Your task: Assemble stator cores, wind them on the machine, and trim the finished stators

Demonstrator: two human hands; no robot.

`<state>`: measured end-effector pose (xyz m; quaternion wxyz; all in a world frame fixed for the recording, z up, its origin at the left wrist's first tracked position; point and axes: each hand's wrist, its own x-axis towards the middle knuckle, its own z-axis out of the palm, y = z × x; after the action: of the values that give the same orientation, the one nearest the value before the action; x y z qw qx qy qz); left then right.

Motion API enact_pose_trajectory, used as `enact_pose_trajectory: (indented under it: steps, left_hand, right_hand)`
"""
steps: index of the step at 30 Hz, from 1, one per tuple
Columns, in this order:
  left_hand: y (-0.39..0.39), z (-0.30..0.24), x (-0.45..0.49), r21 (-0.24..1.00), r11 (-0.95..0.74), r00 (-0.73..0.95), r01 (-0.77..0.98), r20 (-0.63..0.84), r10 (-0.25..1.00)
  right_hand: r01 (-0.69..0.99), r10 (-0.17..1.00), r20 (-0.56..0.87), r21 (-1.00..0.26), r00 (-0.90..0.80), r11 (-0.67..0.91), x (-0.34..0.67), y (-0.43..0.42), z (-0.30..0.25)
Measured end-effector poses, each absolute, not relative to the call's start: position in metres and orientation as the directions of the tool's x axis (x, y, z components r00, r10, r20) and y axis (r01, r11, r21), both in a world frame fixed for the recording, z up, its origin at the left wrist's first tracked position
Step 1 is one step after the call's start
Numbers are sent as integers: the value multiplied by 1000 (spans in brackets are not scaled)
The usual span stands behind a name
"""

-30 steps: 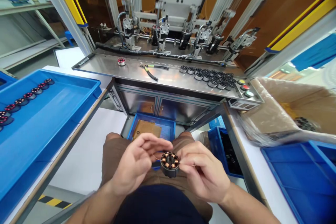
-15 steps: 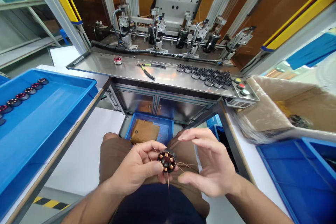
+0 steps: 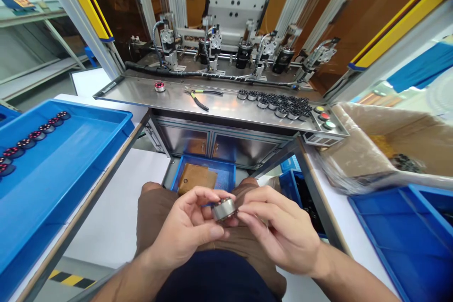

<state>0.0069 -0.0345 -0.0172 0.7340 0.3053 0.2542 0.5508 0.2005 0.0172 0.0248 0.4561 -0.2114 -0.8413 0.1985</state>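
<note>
My left hand (image 3: pixel 184 226) holds a wound motor stator (image 3: pixel 223 209) between thumb and fingers, above my lap. The stator is tipped so its silvery outer ring faces me; most of its copper coils are turned out of sight. Close against its right side, my right hand (image 3: pixel 288 229) is closed in a pinch on thin copper wire, which barely shows between the fingers. On the steel ledge ahead lie green-and-black cutting pliers (image 3: pixel 198 96), their handles spread. A single stator with red coils (image 3: pixel 159 86) stands left of them.
Several black stator cores (image 3: pixel 279 104) cluster at the ledge's right, beside coloured push buttons (image 3: pixel 323 116). A winding machine (image 3: pixel 244 52) rises behind. At left, a blue tray (image 3: pixel 88 151) carries a row of stators. At right are a plastic-lined carton (image 3: pixel 354 151) and a blue bin (image 3: pixel 389 226).
The stator has been tilted from its coil face to its metal side. My right hand has moved in from the right, its spread fingers closing to a pinch at the stator's edge.
</note>
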Motion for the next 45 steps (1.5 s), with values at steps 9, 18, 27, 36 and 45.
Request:
enact_pose_trajectory:
  steps: [9,18,27,36,45]
  left_hand:
    - [-19,-20,7,649,343,435,-679,-20,900]
    - [-22,-15,8,694,358,491,-625,-8,871]
    - [-19,-13,5,632,83,177,-771,88,980]
    - [-15,-17,4,690,454,632,-564,7,775]
    - [-15,-9,5,633,55,181,-773,137,974]
  right_hand:
    - [31,515,645,-607,-564,794,199,22,34]
    - [207,544,633,-527,-552,824,204,21,45]
    - [99,593,605,-651,-531,753,195,23,49]
    - [90,515,608,-590,-604,802,204,26,53]
    - [153,635,592,-661,-496,735,199,26,47]
